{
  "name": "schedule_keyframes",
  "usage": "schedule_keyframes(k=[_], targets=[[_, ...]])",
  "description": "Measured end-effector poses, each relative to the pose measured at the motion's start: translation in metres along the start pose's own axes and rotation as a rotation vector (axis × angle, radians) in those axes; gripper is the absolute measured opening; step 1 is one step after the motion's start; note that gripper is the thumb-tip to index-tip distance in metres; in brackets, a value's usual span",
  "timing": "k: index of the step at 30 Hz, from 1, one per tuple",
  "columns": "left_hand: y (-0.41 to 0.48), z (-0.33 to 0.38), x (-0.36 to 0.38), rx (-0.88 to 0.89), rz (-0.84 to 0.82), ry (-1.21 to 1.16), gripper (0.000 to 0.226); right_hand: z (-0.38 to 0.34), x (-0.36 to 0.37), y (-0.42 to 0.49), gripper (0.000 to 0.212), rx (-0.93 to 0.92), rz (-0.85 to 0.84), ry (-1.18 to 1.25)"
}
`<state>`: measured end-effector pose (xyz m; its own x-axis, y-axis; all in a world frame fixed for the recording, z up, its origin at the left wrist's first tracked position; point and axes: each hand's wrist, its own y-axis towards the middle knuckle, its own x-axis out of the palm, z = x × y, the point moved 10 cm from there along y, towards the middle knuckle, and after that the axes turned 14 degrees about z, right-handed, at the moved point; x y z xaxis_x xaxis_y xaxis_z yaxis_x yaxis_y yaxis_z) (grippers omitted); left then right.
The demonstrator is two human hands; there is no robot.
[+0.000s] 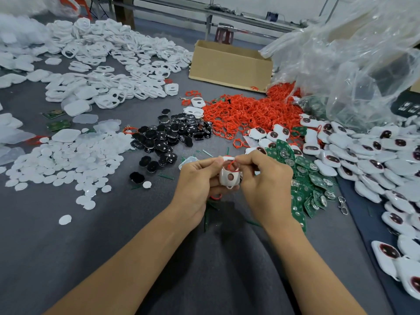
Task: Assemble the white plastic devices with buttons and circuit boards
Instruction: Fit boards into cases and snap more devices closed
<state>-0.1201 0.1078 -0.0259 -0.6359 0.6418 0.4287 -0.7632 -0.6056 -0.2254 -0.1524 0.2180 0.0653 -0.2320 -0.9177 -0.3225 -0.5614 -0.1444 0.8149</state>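
Observation:
My left hand (197,180) grips a white plastic shell (229,177) with two openings, held upright above the grey table (91,235). My right hand (263,180) pinches a red rubber ring (231,165) at the shell's upper opening. Another red ring (216,197) peeks out under my left hand. Green circuit boards (311,187) lie in a heap just right of my hands. Black buttons (168,137) are piled beyond my hands. A mound of red rings (252,114) lies further back.
Empty white shells (109,62) cover the far left, white discs (68,164) the near left. Assembled white devices (372,160) are heaped on the right. A cardboard box (229,64) and a clear plastic bag (354,55) stand at the back right.

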Motion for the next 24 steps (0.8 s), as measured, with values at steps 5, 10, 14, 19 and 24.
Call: schedule_keyframes(k=[5,10,14,19,24], targets=[[-0.0017,0.0006,0.0005,0.01,0.03,0.011,0.022,0.0011,-0.0004,-0.001,0.012,0.028,0.019,-0.025],[0.0003,-0.0019,-0.0023,0.011,0.057,0.05,0.023,-0.0013,0.0032,-0.0035,0.012,-0.017,0.011,-0.059],[-0.0004,-0.0004,-0.0014,0.015,0.041,0.04,0.021,0.0017,0.0024,-0.0039,0.009,0.015,0.012,-0.08],[-0.0012,0.0005,-0.0002,0.029,0.029,0.038,0.02,0.0032,0.004,-0.0033,0.009,0.023,0.009,-0.108],[-0.0005,-0.0004,-0.0013,0.016,0.034,0.031,0.021,0.0007,0.0057,-0.0048,0.008,-0.023,0.028,-0.103]])
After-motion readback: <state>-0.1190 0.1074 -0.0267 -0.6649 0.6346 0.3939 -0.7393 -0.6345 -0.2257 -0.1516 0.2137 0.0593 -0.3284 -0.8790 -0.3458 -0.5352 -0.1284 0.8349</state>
